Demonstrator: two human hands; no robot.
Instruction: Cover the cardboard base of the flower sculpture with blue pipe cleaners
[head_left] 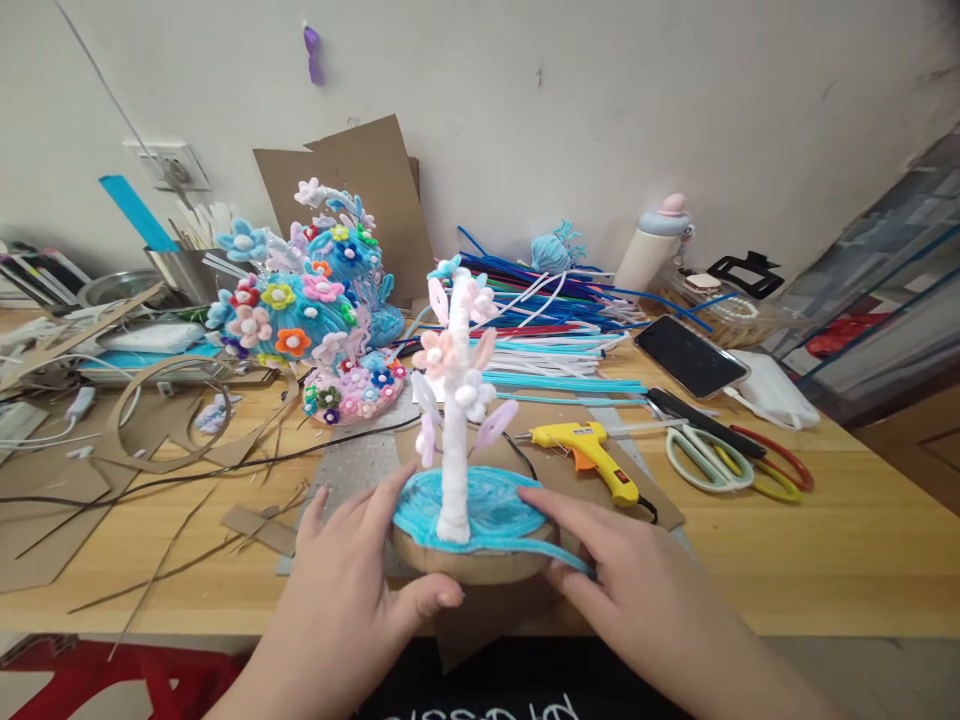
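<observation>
A round cardboard base [480, 562] topped with a coil of blue pipe cleaner [499, 500] is held between both hands. From the coil rises a white wrapped stem [456, 440] bearing pink, white and lilac flowers and petals. My left hand [360, 580] grips the base's left side, thumb at its front edge. On the right side my right hand [630, 560] has its index finger on top of the coil and its thumb lower down. A loose blue strand [559, 552] runs from the front of the coil to my right hand.
Beyond the right hand lie a yellow glue gun [589, 455], scissors [705, 460] and a phone [690, 355]. Pipe cleaners [540, 300] are piled at the back. A flowered blue craft piece [300, 320] stands back left. Cardboard scraps [172, 430] and a black cable cover the left.
</observation>
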